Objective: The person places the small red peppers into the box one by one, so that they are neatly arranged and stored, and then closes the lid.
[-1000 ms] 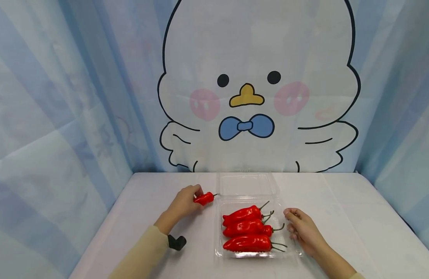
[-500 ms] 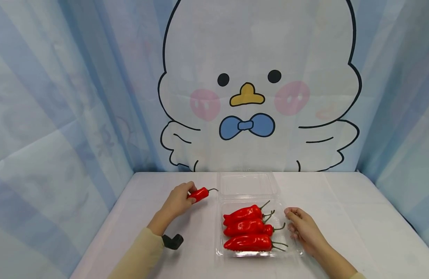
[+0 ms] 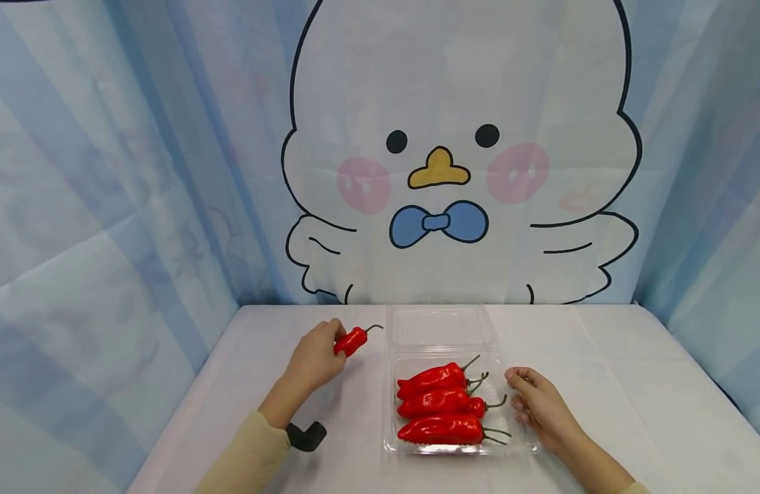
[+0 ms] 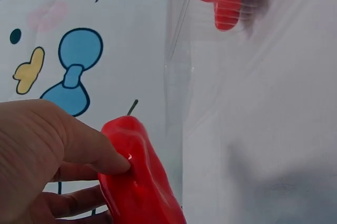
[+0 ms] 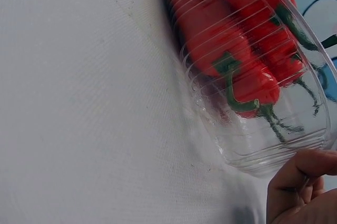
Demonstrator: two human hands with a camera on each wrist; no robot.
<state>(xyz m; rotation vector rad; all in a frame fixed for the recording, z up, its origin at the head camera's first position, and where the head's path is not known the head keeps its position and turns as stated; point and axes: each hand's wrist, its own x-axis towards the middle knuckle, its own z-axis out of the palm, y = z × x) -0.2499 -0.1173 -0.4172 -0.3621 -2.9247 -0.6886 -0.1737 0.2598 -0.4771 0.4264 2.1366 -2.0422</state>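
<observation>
My left hand [image 3: 316, 353] pinches a red pepper [image 3: 353, 341] between thumb and fingers, above the table left of the box. Its thin green stem points up and right. In the left wrist view, the thumb presses on the glossy red pepper [image 4: 139, 176]. A clear plastic box [image 3: 389, 439] lies with its lid [image 3: 438, 326] folded back. Several red peppers [image 3: 440, 430] rest inside, stems to the right. My right hand [image 3: 540, 405] holds the box's right edge with bent fingers; in the right wrist view, the curled finger [image 5: 303, 174] meets the box corner.
A white cloth covers the table [image 3: 621, 384]. Behind it hangs a pale curtain [image 3: 460, 267] with a cartoon bird, and blue-and-white curtains [image 3: 108, 240] close in both sides. A black wrist-camera piece [image 3: 307, 437] juts from the left wrist.
My left hand has lifted the pepper from beside the box, moving slightly left and away, and tilted its stem upward. The right hand and the box have stayed in place.
</observation>
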